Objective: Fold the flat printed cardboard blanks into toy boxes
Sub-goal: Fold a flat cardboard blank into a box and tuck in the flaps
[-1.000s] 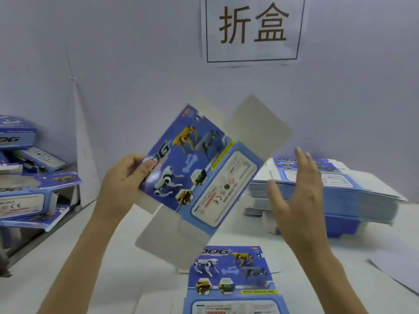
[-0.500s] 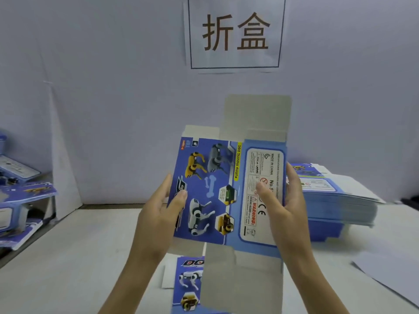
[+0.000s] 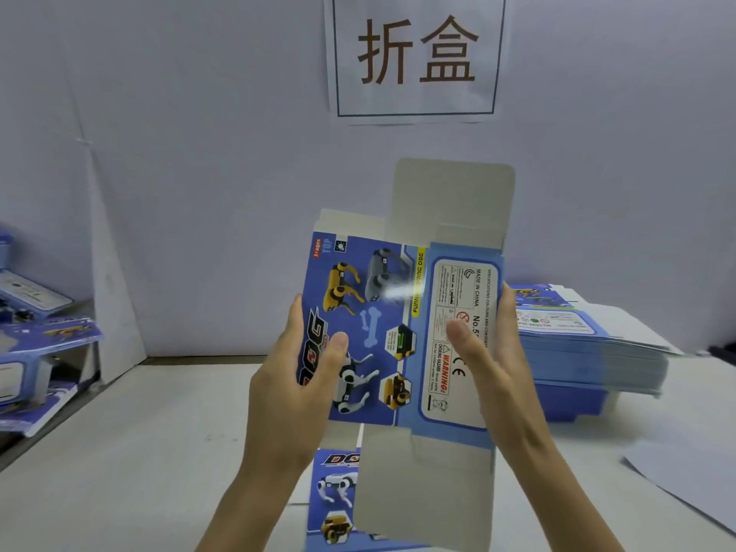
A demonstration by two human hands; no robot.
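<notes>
I hold a blue printed cardboard blank [image 3: 382,328] upright in front of me, robot dogs and a warning label facing me, grey flaps sticking out above and below. My left hand [image 3: 294,376] grips its left edge, thumb on the printed front. My right hand [image 3: 494,368] grips the right edge, thumb pressed on the label panel and fingers behind. Another blank [image 3: 334,507] lies flat on the table below, partly hidden by the lower flap.
A tall stack of flat blanks [image 3: 589,344] sits on the table at the right. Folded blue boxes [image 3: 36,344] are piled at the left. A loose grey sheet [image 3: 693,480] lies near the right edge. A sign with characters [image 3: 416,53] hangs on the back wall.
One second ago only my left hand held the tilted blank. I turned it upright and my right hand took its right edge; since half a second ago little has moved.
</notes>
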